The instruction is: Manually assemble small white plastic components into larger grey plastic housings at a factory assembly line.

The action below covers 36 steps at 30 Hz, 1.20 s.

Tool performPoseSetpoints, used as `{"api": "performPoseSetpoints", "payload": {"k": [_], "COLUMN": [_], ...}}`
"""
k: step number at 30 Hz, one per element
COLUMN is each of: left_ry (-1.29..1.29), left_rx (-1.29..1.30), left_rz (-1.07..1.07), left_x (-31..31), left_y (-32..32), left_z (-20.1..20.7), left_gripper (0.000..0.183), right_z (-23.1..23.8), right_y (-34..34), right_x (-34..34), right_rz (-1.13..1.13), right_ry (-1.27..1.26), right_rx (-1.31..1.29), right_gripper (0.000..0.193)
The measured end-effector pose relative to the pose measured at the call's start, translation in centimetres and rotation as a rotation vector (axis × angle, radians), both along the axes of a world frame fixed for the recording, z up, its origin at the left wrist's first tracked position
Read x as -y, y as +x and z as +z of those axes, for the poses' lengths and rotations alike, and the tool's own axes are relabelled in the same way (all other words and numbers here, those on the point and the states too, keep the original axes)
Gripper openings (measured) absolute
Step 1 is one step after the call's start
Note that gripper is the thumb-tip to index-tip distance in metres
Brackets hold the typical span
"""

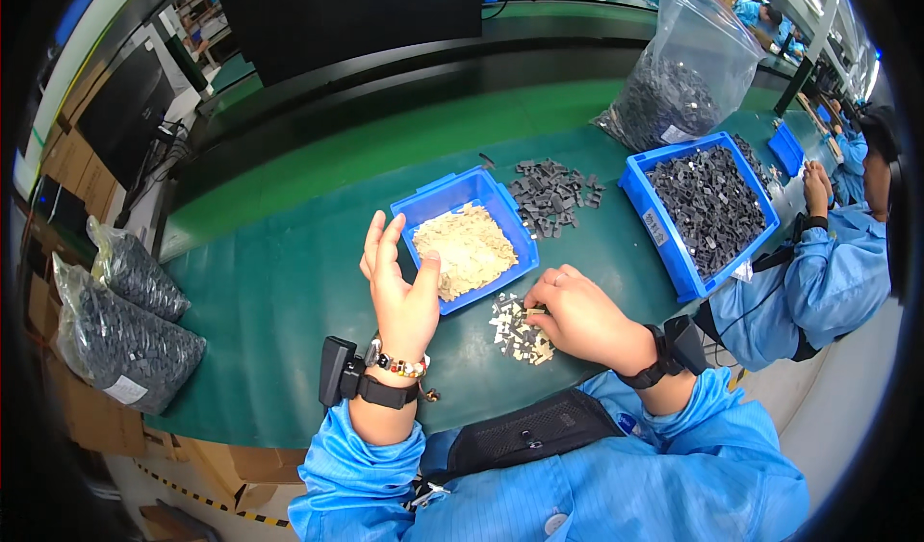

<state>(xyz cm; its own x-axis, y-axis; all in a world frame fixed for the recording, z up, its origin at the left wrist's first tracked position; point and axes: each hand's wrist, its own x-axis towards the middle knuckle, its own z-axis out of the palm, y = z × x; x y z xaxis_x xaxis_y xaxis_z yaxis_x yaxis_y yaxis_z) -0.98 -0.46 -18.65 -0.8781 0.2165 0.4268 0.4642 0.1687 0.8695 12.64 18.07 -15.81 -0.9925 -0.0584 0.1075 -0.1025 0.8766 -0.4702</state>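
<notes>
Where right fingers (539,296) bend, small pale-and-dark pieces (520,336), at their tips

Green table (289,292) — blue bins (452,197), loose pieces (508,325)

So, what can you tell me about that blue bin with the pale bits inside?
The blue bin looks like plastic: open-topped, roughly rectangular, with raised walls. It sits upright on the green tabletop, turned at an angle, with a heap of cream pieces inside. The left hand overlaps its near-left side in view; contact is unclear. Loose dark pieces lie by its right side.
</notes>
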Motion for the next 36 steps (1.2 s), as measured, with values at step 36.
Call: {"api": "performPoseSetpoints", "payload": {"k": [36], "left_ry": [-0.111], "left_rx": [-0.335], "left_rz": [-0.017], "left_x": [0.1], "left_y": [1.8], "left_z": [2.8], "left_gripper": [0.005], "right_z": [3.2], "right_y": [-5.8], "right_x": [4.0], "right_rz": [-0.005], "right_ry": [-0.475], "right_rx": [-0.468], "right_gripper": [0.01]}}
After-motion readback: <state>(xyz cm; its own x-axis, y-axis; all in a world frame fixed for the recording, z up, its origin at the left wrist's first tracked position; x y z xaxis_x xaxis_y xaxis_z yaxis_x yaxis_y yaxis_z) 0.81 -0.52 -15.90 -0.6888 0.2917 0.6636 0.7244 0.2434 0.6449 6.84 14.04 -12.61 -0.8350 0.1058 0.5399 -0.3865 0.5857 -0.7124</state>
